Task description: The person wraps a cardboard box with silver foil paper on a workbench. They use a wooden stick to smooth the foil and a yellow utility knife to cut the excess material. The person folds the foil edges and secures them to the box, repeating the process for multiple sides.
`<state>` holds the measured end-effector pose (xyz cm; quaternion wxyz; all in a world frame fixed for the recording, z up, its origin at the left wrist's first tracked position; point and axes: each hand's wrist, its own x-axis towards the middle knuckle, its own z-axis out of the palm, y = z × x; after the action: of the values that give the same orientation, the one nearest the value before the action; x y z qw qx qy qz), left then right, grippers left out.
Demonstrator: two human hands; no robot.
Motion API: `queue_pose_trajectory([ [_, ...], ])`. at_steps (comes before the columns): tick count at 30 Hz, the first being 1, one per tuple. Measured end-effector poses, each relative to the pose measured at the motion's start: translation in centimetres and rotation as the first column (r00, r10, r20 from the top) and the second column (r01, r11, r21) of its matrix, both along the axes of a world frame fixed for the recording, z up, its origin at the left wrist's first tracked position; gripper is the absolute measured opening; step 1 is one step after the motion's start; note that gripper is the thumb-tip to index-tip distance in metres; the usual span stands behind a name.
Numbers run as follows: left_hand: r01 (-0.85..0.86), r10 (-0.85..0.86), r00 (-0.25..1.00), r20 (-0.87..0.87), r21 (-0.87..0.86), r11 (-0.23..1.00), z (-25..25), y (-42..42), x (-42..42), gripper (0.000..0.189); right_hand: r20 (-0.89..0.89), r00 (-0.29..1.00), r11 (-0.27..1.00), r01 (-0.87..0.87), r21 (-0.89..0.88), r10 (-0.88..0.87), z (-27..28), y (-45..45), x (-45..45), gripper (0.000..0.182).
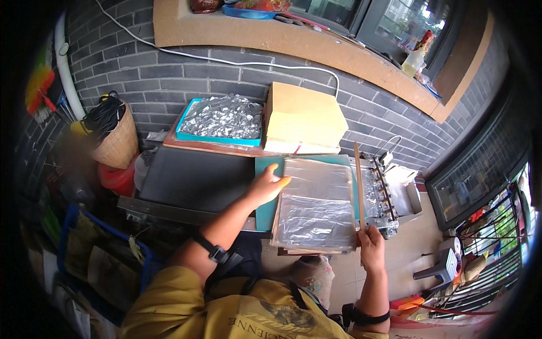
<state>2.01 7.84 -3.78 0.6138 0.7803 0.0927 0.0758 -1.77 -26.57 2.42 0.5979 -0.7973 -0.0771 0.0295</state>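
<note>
Before me lies a stack of thin sheets topped with clear plastic film (317,203), over a green mat (264,207). My left hand (267,186) is at the stack's upper left edge, thumb and forefinger spread apart, with orange-yellow fingertips; whether it touches the film is hard to tell. My right hand (371,245) grips the near end of a long, flat wooden strip (359,182), which stretches away along the stack's right side. Beyond the strip is a metal frame with a row of knobs (383,190). A black flat surface (199,178) extends to the left of the mat.
A turquoise tray (218,140) heaped with shiny silvery pieces stands by the brick wall, beside a tall stack of yellowish paper (307,114). On the left are a woven basket (120,140) with black cable, a red basin (118,176) and a blue-rimmed crate (146,262). A stool (442,267) stands right.
</note>
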Motion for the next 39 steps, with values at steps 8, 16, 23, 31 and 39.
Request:
queue_pose_trajectory([
  [8,-0.07,0.066,0.988,0.143,0.024,0.997,0.0,-1.9,0.6,0.076,-0.248,0.928,0.956,-0.239,0.168,0.276,-1.4,3.2,-4.4,0.009],
  [16,-0.304,0.318,0.948,0.014,0.333,0.892,2.7,1.6,-6.2,0.08,-0.195,0.861,0.871,-0.415,0.263,0.47,-3.4,10.6,-5.1,0.015],
  [23,-0.193,0.184,0.98,-0.075,-0.143,0.971,1.9,2.1,-6.9,0.081,-0.085,0.924,0.925,-0.377,-0.055,0.372,-1.8,6.5,-4.4,0.008],
  [31,-0.19,0.215,0.976,0.031,-0.355,0.915,1.1,0.7,-4.7,0.078,-0.042,0.995,0.991,-0.091,-0.103,0.088,0.5,-2.8,-6.2,0.024],
  [39,-0.255,0.265,0.954,0.14,-0.082,0.963,-0.3,0.8,-3.3,0.076,-0.081,0.996,0.927,-0.062,-0.369,0.034,2.2,-6.1,-8.9,0.024],
])
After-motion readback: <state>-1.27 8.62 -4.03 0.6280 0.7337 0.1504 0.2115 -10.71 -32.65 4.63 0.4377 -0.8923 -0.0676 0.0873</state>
